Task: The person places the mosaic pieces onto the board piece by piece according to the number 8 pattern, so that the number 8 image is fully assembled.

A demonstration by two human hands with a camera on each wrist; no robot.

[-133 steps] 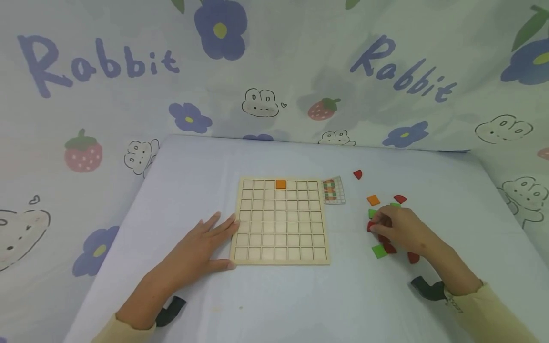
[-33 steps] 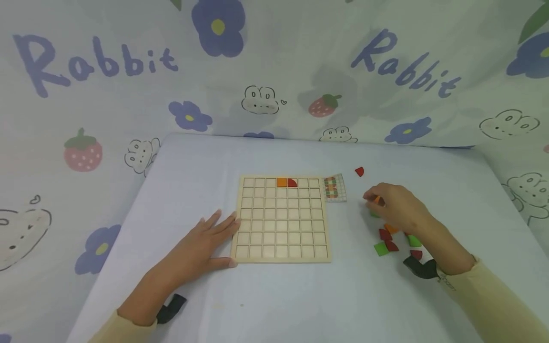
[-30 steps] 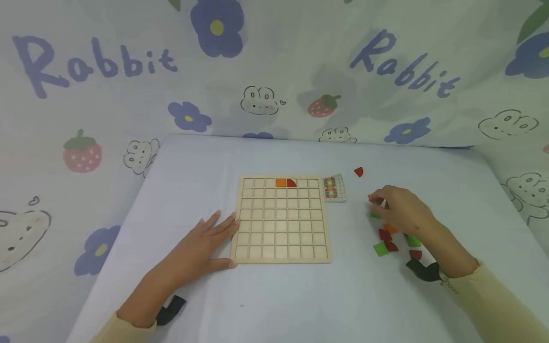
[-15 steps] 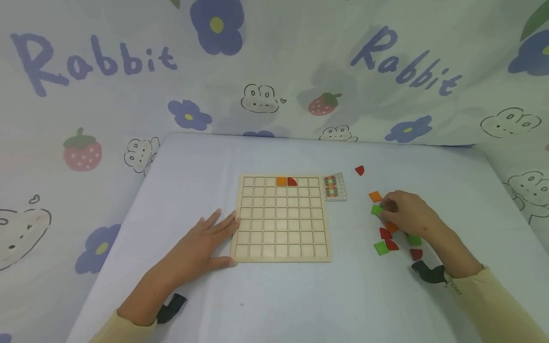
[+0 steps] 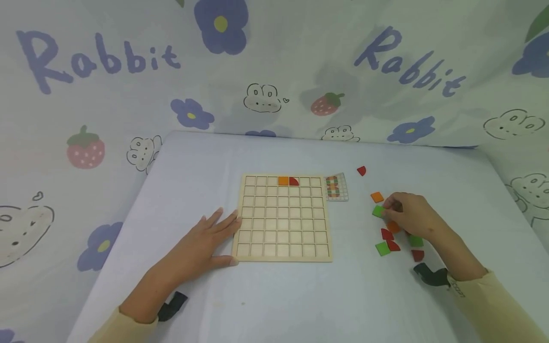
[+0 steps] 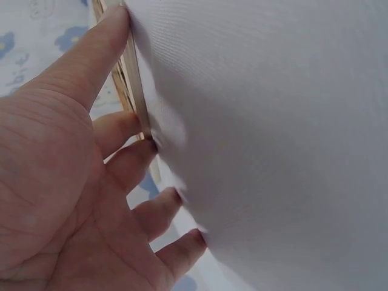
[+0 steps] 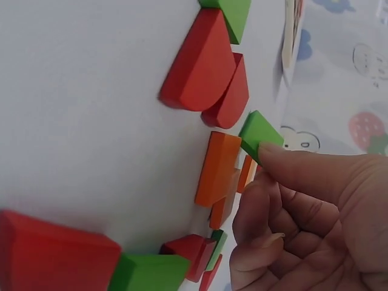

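Fingertips of right hand (image 5: 409,216) pinching green tile (image 5: 378,211) (left hand (image 5: 201,245) flat against board (image 5: 283,219)).

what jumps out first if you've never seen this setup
A pale wooden grid board lies mid-table with only two cells filled, an orange square and a red quarter-round side by side in its far row. To its right lies a scatter of red, orange and green pieces, where the right hand pinches a green square. The left hand rests flat against the board's left edge.

Right hand (image 5: 407,215) now off orange tile (image 5: 377,196), onto green tile (image 5: 378,211).
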